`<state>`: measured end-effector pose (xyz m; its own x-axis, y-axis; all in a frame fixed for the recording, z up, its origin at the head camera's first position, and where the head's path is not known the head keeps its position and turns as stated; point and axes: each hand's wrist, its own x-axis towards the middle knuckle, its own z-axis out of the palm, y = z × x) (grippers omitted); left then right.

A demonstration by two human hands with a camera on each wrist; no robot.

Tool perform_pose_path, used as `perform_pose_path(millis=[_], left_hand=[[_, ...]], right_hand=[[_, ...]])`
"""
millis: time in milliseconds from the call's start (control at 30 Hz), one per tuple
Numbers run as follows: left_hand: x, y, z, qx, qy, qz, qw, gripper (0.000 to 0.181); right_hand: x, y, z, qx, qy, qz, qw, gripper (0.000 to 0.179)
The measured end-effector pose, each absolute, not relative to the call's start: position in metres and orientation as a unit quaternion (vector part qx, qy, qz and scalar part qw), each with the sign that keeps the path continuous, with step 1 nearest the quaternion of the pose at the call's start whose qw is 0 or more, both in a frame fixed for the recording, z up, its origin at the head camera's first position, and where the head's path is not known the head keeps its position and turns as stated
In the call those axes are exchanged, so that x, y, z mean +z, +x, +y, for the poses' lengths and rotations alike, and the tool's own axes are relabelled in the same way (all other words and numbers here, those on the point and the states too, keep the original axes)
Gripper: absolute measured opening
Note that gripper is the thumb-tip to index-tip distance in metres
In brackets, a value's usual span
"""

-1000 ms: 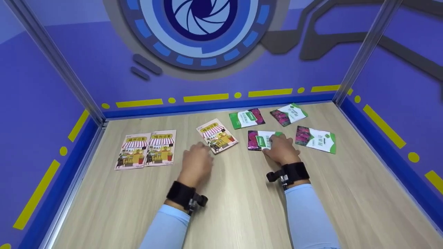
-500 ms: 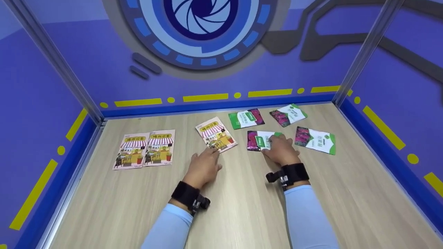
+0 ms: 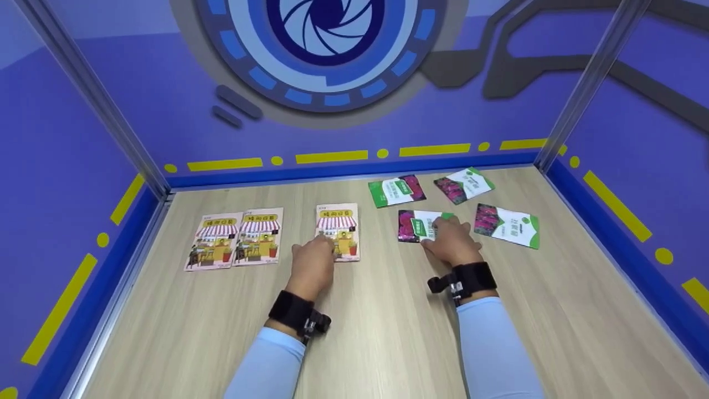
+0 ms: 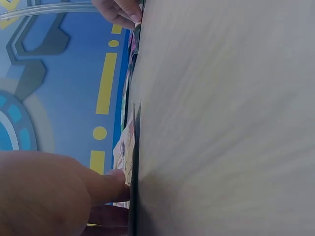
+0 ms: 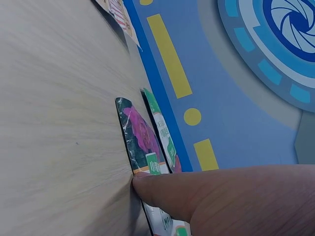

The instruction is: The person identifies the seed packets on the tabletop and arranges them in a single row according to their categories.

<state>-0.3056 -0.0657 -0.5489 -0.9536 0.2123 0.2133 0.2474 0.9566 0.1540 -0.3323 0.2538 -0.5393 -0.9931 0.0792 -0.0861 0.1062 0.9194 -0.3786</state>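
My left hand [image 3: 313,266] grips the lower left edge of a pink packet [image 3: 346,230] printed with a striped awning and shop. In the left wrist view, the thumb [image 4: 110,184] lies against this packet [image 4: 125,145], with fingers partly hidden below. My right hand [image 3: 451,241] holds a green-and-white flower seed packet [image 3: 415,226] flat on the table, covering its right part. In the right wrist view, the thumb [image 5: 162,191] presses at the near edge of that seed packet [image 5: 140,132]; the other fingers are hidden there.
Two pink packets [image 3: 213,241] lie side by side at the left. More flower seed packets lie behind and right of my right hand: one at the back [image 3: 396,191], one at the far right back [image 3: 464,185], one at the right [image 3: 507,226]. Purple walls [image 3: 138,100] border the wooden table [image 3: 376,332].
My left hand reached the tilted pink packet, took hold of it, and turned it upright, shifting it slightly left and nearer. My right hand has stayed on its seed packet.
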Motion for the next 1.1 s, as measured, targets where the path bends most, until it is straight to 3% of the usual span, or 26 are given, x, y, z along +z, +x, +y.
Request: perform_pose_path(millis=[267, 733, 1100], left_hand=[[-0.549, -0.306, -0.069, -0.075, -0.107, -0.984, 0.118, 0.019], [-0.543, -0.306, -0.089, -0.079, -0.081, -0.986, 0.119, 0.009], [-0.545, -0.309, -0.108, -0.095, -0.065, -0.985, 0.128, 0.017]], right_hand=[[-0.54, -0.332, 0.253, -0.192, 0.05, 0.979, 0.039, 0.062], [-0.54, -0.333, 0.255, -0.198, 0.041, 0.979, 0.033, 0.062], [-0.541, -0.334, 0.255, -0.196, 0.053, 0.978, 0.038, 0.064]])
